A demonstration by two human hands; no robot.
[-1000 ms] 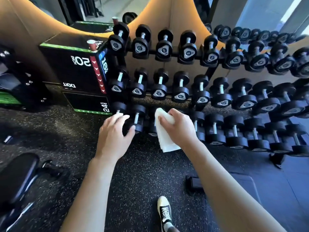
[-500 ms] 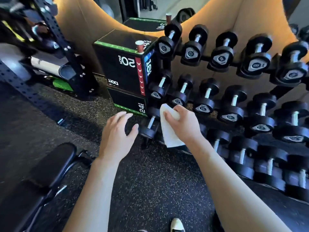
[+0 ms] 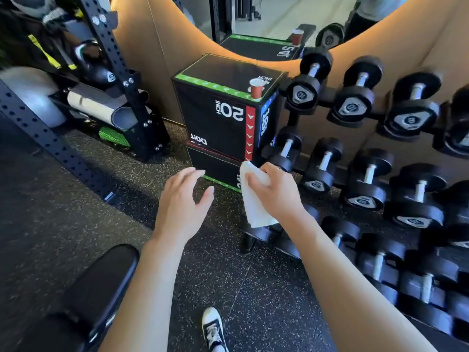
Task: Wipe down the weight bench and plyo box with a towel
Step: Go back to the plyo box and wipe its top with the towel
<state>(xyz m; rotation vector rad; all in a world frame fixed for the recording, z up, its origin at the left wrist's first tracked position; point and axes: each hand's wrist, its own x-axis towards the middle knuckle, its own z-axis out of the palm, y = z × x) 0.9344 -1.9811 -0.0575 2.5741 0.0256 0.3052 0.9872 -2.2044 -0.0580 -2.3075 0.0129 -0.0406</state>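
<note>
Towel (image 3: 255, 199) hangs pinched in right hand (image 3: 276, 193) at frame centre, left hand (image 3: 181, 203) spread empty beside it, box (image 3: 223, 115) just above, bench (image 3: 83, 295) lower left; best lift cup (image 3: 256, 88) first, then wipe top.

Both my forearms reach forward and down from the bottom of the view, bare, roughly parallel. Left hand (image 3: 181, 201): palm down, fingers relaxed and slightly spread, thumb out to the right, holding nothing, hovering in the air. Right hand (image 3: 275, 193): fingers curled, gripping the white towel (image 3: 253, 204), which hangs below the fist. The hands are near each other, not touching. My left shoe (image 3: 213, 329) is at the bottom edge.
</note>
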